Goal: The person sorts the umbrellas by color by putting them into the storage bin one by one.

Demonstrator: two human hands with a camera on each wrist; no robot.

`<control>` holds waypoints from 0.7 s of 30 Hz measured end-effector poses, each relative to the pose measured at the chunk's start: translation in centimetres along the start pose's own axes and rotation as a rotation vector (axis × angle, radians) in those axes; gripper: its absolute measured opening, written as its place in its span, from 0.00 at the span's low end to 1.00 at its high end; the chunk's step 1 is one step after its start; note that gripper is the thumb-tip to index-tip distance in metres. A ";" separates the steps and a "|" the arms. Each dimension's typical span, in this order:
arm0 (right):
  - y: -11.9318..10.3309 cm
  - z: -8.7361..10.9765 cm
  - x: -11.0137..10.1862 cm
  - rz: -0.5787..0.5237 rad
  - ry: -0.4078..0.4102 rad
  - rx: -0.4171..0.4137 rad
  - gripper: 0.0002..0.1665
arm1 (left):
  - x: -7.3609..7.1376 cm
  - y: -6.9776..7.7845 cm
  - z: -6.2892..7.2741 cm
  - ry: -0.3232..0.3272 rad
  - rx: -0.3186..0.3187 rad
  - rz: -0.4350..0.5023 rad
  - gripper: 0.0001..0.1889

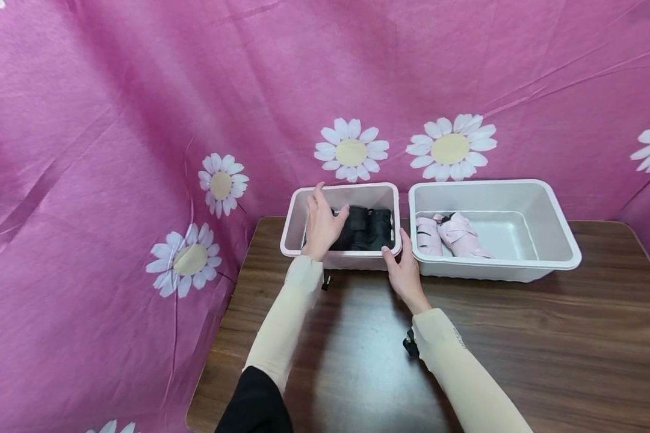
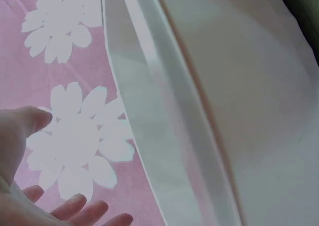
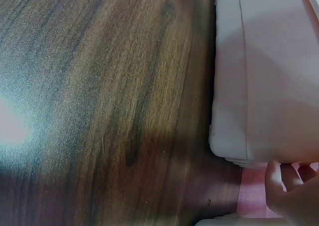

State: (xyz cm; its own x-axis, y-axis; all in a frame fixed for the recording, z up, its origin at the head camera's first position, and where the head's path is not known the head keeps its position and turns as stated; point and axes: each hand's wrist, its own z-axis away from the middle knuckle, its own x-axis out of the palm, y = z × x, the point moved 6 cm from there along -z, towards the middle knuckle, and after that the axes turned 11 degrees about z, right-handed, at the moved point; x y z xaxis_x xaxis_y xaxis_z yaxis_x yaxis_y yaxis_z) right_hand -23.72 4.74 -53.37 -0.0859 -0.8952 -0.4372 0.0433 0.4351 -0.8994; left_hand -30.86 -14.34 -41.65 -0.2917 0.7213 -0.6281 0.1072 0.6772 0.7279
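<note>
Over the smaller light plastic bin hovers my left hand, fingers and thumb spread, gripping nothing. The left wrist view shows this hand with bare fingertips beside the bin wall. Inside the bin lie rolled black bundles that look like folded umbrellas; the hand hides part of them. My right hand holds the bin's front right corner, thumb at the front rim and fingers along the side. In the right wrist view, its fingers touch the bin's end.
A larger white bin stands close on the right, with pink rolled bundles at its left end. Both bins sit on a brown wood-grain table. A pink flowered cloth hangs behind and to the left.
</note>
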 end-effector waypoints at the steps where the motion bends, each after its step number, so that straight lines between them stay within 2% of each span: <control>1: 0.0 0.0 0.0 0.002 -0.002 0.001 0.40 | -0.2 -0.1 0.0 -0.001 -0.006 0.009 0.41; 8: -0.1 0.1 -0.3 -0.006 0.014 0.015 0.40 | -0.9 -1.1 0.4 -0.023 -0.047 0.023 0.40; 10: 0.0 0.1 -0.4 -0.004 0.015 0.018 0.40 | -1.1 -1.4 0.5 -0.022 -0.044 0.014 0.39; 13: 0.3 0.2 -0.3 -0.007 0.013 0.026 0.40 | -1.8 -2.0 0.9 -0.032 -0.019 -0.018 0.32; 15: 0.4 0.6 0.0 -0.016 -0.004 0.045 0.40 | -2.4 -2.3 1.4 -0.070 0.019 -0.049 0.25; 17: 0.3 1.1 0.2 -0.023 -0.027 0.072 0.40 | -3.4 -2.5 2.1 -0.133 0.083 -0.083 0.17; 21: -0.7 2.2 -0.4 -0.040 -0.128 0.093 0.40 | -6.3 -2.4 3.4 -0.294 0.225 -0.118 0.11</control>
State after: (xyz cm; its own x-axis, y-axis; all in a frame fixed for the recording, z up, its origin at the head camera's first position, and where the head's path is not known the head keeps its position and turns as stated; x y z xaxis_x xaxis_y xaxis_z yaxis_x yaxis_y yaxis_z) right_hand -21.54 4.59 -52.54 0.0377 -0.9191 -0.3921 0.1349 0.3935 -0.9094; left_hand -26.06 -19.98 -40.36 -0.0334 0.6257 -0.7794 0.3045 0.7491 0.5883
